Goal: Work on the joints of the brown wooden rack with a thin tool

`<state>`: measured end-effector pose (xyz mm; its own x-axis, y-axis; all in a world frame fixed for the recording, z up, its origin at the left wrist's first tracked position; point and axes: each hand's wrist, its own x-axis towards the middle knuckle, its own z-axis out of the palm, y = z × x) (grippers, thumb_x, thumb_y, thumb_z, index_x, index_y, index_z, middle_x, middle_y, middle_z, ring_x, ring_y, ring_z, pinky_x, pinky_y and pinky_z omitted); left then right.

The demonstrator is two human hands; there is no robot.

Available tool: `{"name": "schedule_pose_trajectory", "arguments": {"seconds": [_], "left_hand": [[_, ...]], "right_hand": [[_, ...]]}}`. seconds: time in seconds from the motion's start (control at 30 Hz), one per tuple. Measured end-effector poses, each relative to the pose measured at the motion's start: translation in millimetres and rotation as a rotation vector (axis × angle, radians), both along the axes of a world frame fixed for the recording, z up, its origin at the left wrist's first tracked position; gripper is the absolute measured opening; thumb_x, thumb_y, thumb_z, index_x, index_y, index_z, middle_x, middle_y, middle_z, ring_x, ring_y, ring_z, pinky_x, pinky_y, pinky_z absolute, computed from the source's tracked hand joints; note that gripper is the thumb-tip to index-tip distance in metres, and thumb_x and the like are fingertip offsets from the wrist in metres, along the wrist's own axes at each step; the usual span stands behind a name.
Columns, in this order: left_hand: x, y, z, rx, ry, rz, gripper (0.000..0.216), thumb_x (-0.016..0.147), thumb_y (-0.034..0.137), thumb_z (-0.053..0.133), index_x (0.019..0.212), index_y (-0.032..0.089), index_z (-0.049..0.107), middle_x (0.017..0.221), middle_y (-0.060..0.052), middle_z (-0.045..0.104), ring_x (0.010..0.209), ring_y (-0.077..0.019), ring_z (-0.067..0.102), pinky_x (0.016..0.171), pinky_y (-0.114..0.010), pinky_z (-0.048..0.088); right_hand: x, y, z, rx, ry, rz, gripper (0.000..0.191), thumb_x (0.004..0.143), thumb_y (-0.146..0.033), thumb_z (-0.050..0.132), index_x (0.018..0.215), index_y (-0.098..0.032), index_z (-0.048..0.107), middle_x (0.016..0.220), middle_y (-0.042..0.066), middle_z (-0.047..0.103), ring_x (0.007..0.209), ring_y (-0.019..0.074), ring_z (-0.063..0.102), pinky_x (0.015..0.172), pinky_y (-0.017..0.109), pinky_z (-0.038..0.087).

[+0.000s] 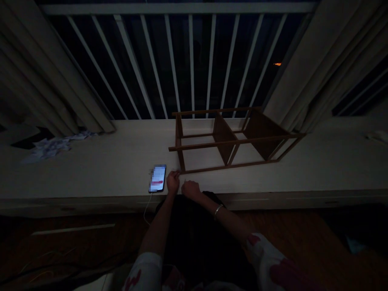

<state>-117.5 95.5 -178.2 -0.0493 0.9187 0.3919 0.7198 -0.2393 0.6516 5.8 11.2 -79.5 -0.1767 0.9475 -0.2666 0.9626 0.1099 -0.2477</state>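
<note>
A brown wooden rack point(226, 155) with slim legs and inner panels lies on its side on the pale window ledge point(127, 145). At its near left corner is my left hand point(173, 182), fingers closed at the end of the lowest leg. My right hand point(190, 190) is just to the right, curled shut by that same corner. Something thin seems to stick up from its fingers, too small and dark to name. A lit phone point(157, 178) with a white cable lies left of my left hand.
White railing bars point(190, 64) stand behind the ledge, between a left curtain point(60, 81) and a right curtain point(315, 72). Crumpled white papers point(51, 146) lie at the ledge's left end. Below its front edge is a dark wooden floor point(91, 246) with cables. The room is dim.
</note>
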Motion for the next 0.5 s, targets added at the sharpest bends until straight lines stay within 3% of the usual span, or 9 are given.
{"name": "schedule_pose_trajectory", "arguments": {"seconds": [0.5], "left_hand": [[2, -3, 2.2, 0.025, -0.035, 0.033, 0.033, 0.083, 0.033, 0.042, 0.100, 0.014, 0.063, 0.095, -0.010, 0.058, 0.089, -0.0207, 0.055, 0.085, -0.034, 0.043]], "right_hand": [[7, 5, -14.8, 0.041, 0.094, -0.089, 0.034, 0.087, -0.031, 0.038, 0.100, -0.013, 0.064, 0.103, 0.016, 0.065, 0.096, 0.0266, 0.061, 0.079, 0.038, 0.046]]}}
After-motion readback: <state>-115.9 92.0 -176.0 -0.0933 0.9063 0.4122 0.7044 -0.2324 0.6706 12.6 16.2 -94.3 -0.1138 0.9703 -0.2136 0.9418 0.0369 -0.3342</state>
